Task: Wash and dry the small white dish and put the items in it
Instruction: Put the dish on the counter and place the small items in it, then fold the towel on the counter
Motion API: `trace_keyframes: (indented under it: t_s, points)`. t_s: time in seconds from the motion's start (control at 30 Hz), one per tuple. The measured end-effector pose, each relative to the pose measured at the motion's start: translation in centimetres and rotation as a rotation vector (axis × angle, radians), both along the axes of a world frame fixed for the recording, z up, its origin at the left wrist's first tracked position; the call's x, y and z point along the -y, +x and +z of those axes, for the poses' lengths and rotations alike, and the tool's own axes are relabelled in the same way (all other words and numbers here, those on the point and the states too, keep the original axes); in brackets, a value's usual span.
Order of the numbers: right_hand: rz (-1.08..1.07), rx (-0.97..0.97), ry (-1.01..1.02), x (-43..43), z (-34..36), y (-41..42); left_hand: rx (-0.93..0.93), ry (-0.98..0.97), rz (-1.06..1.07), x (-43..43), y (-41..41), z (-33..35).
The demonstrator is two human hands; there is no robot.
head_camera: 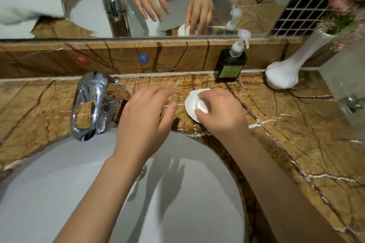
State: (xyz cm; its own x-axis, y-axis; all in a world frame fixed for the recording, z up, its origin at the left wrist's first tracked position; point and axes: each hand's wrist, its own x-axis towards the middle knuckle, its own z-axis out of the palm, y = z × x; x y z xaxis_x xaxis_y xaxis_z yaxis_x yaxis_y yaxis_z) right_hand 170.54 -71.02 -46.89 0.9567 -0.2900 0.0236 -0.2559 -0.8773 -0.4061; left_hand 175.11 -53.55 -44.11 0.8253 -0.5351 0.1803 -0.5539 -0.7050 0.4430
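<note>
Right hand presses crumpled tissue into scalloped white dish.

Left hand hovers palm-down, fingers spread; right hand curled, gripping.

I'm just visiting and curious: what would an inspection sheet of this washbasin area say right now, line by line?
Surface: brown veined marble counter around a white sink; looks wet and glossy between the hands.
Job's things: small white dish on the counter behind the sink rim; something white and crumpled, perhaps tissue, pressed into it.
Clutter: dark green pump bottle and white vase with pink flowers, both by the back wall.
Grippers: right hand closed on the white wad in the dish; left hand open, hovering over the counter.
Cables: nothing seen.
Surroundings: chrome tap, mirror above, red and blue markers on the back ledge.
</note>
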Motion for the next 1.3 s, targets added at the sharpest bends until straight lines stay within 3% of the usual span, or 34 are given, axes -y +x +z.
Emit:
trace_keyframes:
  t_s: [0.2,0.43,0.83,1.07,1.3]
  points:
    - [0.014,0.085,-0.031,0.3,3.9,-1.4,0.039,-0.001,-0.038,0.8,-0.3,2.5]
    - [-0.051,0.311,-0.212,1.7,14.5,-4.2,0.199,0.053,-0.058,2.5,-0.2,11.1]
    - [-0.076,0.238,-0.262,-0.5,17.1,-7.1,0.207,0.060,-0.052,-0.3,-2.1,14.1]
    - [0.050,0.250,-0.236,-6.3,17.5,-4.4,0.183,0.065,0.042,-7.3,-1.3,13.9]
    - [0.287,0.275,-0.156,-17.6,16.5,1.7,0.162,0.110,0.268,-20.0,0.0,13.4]
